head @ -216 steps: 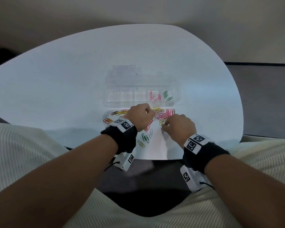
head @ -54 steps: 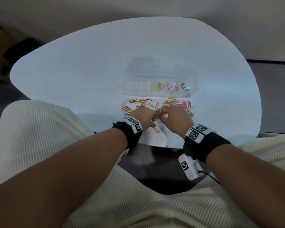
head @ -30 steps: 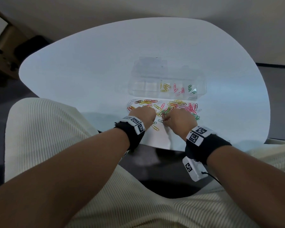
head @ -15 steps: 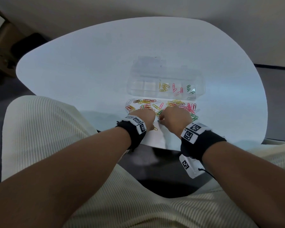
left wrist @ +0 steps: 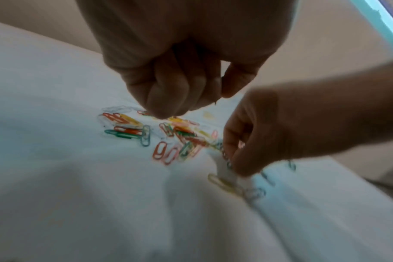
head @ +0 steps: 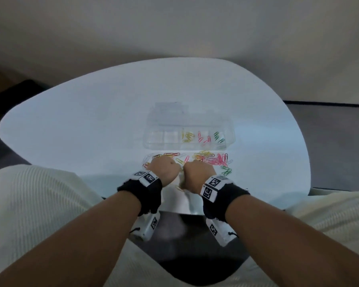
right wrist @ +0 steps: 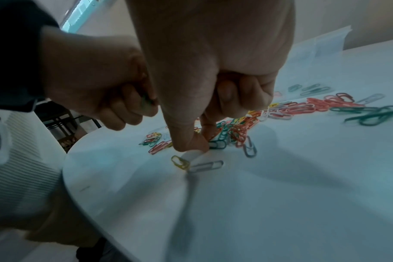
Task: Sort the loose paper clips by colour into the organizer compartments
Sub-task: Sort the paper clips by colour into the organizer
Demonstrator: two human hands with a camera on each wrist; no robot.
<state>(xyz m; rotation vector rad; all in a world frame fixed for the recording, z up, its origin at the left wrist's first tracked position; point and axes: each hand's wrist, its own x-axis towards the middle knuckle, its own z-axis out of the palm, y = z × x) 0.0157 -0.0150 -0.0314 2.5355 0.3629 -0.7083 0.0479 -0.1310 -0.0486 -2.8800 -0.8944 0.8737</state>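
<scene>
Loose paper clips (head: 207, 160) of several colours lie in a row on a white sheet before the clear organizer (head: 153, 145), which has yellow, pink and green clips in three separate compartments. My left hand (head: 164, 172) is curled into a fist, and green clips (right wrist: 146, 102) show inside it. My right hand (head: 197, 175) sits right beside it. Its thumb and forefinger (right wrist: 191, 141) pinch down at a dark green clip (left wrist: 229, 164), and a fold of the sheet (left wrist: 222, 168) rises there. A yellow clip (right wrist: 180, 163) and a pale clip (right wrist: 205, 166) lie just in front of the fingertips.
The round white table (head: 91, 125) drops off at its near edge, just behind my wrists. A small group of green clips (head: 226, 171) lies to the right of my right hand. The organizer's open lid (head: 168, 112) lies behind it. My lap is below the edge.
Yellow clips have appeared in the organizer since the oldest frame. Over the last second my hands have drawn together near the front edge, and the right hand has pinched down on the sheet.
</scene>
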